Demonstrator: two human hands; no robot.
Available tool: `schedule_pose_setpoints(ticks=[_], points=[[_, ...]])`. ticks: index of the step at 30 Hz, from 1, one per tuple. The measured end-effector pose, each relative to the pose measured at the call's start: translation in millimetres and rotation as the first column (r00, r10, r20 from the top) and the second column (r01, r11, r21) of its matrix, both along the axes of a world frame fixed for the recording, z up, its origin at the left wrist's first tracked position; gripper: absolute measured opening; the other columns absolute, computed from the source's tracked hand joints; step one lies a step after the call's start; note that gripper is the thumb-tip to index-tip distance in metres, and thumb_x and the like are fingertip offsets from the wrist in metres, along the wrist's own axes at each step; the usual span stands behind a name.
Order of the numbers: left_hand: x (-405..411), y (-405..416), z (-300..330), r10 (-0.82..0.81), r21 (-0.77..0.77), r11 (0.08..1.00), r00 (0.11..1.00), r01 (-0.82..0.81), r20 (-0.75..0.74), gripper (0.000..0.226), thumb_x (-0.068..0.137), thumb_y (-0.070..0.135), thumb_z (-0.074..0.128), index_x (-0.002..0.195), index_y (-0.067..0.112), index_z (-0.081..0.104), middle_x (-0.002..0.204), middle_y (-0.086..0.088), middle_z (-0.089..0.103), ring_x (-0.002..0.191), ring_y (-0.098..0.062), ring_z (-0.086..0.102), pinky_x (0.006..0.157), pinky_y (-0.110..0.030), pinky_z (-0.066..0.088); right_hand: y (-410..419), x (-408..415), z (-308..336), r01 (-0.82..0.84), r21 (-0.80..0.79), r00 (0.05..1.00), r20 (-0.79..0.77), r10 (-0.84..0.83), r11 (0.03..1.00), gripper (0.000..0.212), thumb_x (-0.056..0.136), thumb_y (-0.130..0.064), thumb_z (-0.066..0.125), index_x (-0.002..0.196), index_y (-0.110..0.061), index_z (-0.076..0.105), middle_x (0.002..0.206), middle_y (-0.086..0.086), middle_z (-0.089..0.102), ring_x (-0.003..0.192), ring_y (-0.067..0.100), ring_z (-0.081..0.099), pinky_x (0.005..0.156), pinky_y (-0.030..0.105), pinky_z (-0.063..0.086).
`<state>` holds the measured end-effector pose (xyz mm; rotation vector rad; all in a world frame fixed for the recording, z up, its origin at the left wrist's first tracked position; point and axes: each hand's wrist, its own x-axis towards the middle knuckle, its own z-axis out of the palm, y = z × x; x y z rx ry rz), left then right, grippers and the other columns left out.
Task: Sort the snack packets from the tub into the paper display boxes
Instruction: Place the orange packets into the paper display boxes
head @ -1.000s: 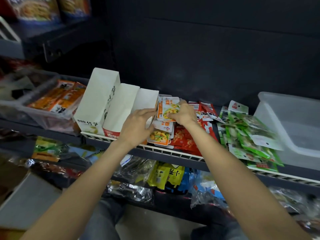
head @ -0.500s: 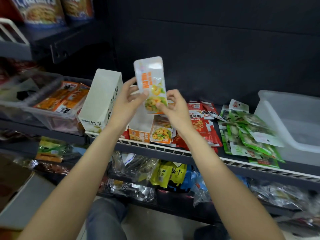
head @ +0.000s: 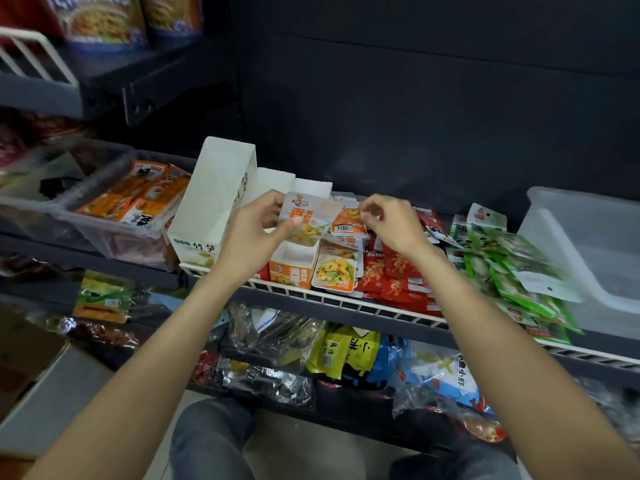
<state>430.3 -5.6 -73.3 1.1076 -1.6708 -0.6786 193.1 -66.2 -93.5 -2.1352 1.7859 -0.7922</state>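
Lowered since 0.5 s ago, the packet (head: 304, 220) now sits just above the orange box (head: 292, 268). My left hand (head: 256, 233) pinches it between thumb and fingers. My right hand (head: 388, 223) pinches a second packet (head: 348, 223). Red packets (head: 398, 271) and green packets (head: 512, 268) lie rightward; the tub (head: 595, 244) stands at the shelf's right end.

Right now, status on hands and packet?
Left hand grips orange-and-white snack packet above orange paper display box. Right hand pinches its far edge. Nothing blocking.
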Motion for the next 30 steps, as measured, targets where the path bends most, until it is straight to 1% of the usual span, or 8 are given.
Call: schedule_pose_setpoints(ticks=[4, 9, 13, 16, 20, 24, 27, 30], points=[[4, -1, -7, 0.055, -0.029, 0.998, 0.989, -0.052, 0.134, 0.015, 0.089, 0.017, 0.063, 0.103, 0.012, 0.058, 0.096, 0.021, 0.063, 0.086, 0.010, 0.062, 0.076, -0.011, 0.051, -25, 18, -1, -0.008, 0.194, 1.000, -0.014, 0.011, 0.981, 0.026, 0.090, -0.036, 0.060, 0.110, -0.019, 0.066, 0.113, 0.003, 0.067, 0.107, 0.021, 0.060, 0.093, 0.037, 0.049], [16, -3, -25, 0.188, -0.139, 0.980, 0.892, -0.142, 0.411, 0.026, 0.089, 0.028, 0.063, 0.111, 0.014, 0.059, 0.101, 0.002, 0.072, 0.093, -0.011, 0.065, 0.072, -0.020, 0.043, -41, 33, 2, 0.110, 0.345, 0.963, -0.269, -0.015, 0.932, 0.062, 0.077, -0.064, 0.061, 0.121, -0.020, 0.060, 0.126, 0.004, 0.059, 0.119, 0.025, 0.052, 0.095, 0.036, 0.044], [22, -9, -27, 0.183, -0.087, 0.983, 0.879, -0.161, 0.441, 0.036, 0.091, 0.032, 0.060, 0.123, 0.019, 0.051, 0.099, 0.000, 0.071, 0.085, -0.016, 0.065, 0.068, -0.025, 0.046, -38, 37, 11, 0.137, 0.405, 0.949, -0.315, -0.003, 0.904, 0.067, 0.075, -0.055, 0.067, 0.127, -0.016, 0.053, 0.127, 0.005, 0.056, 0.115, 0.024, 0.054, 0.085, 0.032, 0.045], [27, -10, -30, 0.165, -0.139, 0.985, 0.827, -0.106, 0.538, 0.031, 0.092, 0.030, 0.058, 0.121, 0.018, 0.054, 0.083, 0.003, 0.067, 0.066, -0.015, 0.058, 0.062, -0.028, 0.043, -34, 39, 17, 0.137, 0.401, 0.959, -0.283, -0.019, 0.906, 0.057, 0.081, -0.036, 0.063, 0.131, -0.013, 0.047, 0.127, 0.007, 0.055, 0.113, 0.026, 0.054, 0.081, 0.031, 0.045], [33, -7, -28, 0.106, -0.148, 0.989, 0.832, -0.029, 0.544, 0.021, 0.090, 0.034, 0.058, 0.104, 0.020, 0.066, 0.080, 0.011, 0.067, 0.059, -0.019, 0.060, 0.062, -0.027, 0.045, -16, 32, 19, 0.272, 0.153, 0.943, -0.238, -0.231, 0.950, 0.031, 0.087, -0.016, 0.053, 0.118, -0.009, 0.057, 0.115, 0.015, 0.062, 0.106, 0.036, 0.059, 0.072, 0.031, 0.041], [34, -5, -18, 0.054, -0.154, 0.986, 0.764, 0.060, 0.643, 0.028, 0.089, 0.041, 0.049, 0.098, 0.023, 0.068, 0.082, 0.006, 0.071, 0.069, -0.023, 0.063, 0.070, -0.027, 0.039, 12, 14, 36, 0.341, -0.051, 0.939, 0.054, -0.338, 0.939, 0.023, 0.089, -0.014, 0.052, 0.108, -0.010, 0.064, 0.108, 0.013, 0.068, 0.095, 0.032, 0.064, 0.066, 0.027, 0.040], [37, 0, -13, 0.063, -0.191, 0.976, 0.708, 0.103, 0.703, 0.028, 0.091, 0.037, 0.048, 0.099, 0.020, 0.068, 0.083, 0.004, 0.070, 0.073, -0.022, 0.065, 0.069, -0.030, 0.044, 33, 15, 51, 0.211, -0.072, 0.856, 0.496, -0.149, 0.975, 0.009, 0.089, -0.011, 0.058, 0.097, -0.011, 0.061, 0.103, 0.005, 0.070, 0.086, 0.014, 0.066, 0.070, 0.026, 0.051], [41, 6, -11, 0.078, -0.212, 0.972, 0.714, 0.101, 0.696, 0.021, 0.092, 0.030, 0.052, 0.101, 0.020, 0.069, 0.086, 0.004, 0.071, 0.077, -0.021, 0.065, 0.066, -0.031, 0.047, 43, 39, 55, 0.081, -0.049, 0.738, 0.674, -0.027, 0.996, 0.016, 0.089, -0.010, 0.062, 0.085, -0.021, 0.052, 0.106, 0.004, 0.068, 0.091, 0.014, 0.067, 0.079, 0.035, 0.056]])
